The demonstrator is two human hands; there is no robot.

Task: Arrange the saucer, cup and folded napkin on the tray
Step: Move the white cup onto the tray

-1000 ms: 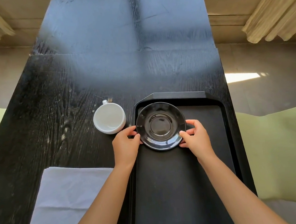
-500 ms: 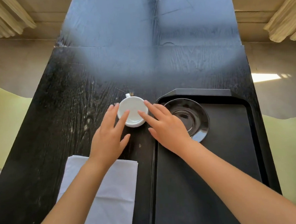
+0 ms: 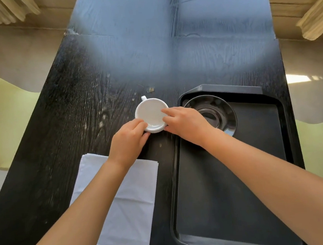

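A white cup (image 3: 150,113) stands upright on the black table, just left of the tray, its small handle pointing away from me. My left hand (image 3: 128,141) grips its near left side and my right hand (image 3: 186,123) grips its right rim. A glossy black saucer (image 3: 217,111) lies in the far left corner of the black tray (image 3: 242,193), partly covered by my right hand. A white folded napkin (image 3: 129,202) lies flat on the table left of the tray, under my left forearm.
The long black wooden table (image 3: 68,121) stretches away from me with narrow edges left and right. Pale green seat cushions (image 3: 0,122) flank it on both sides. Beige curtains (image 3: 318,16) hang at the far corners.
Both hands left the saucer on the tray and moved left to the cup. Their fingers have now closed around the cup's sides. The view shifted left.
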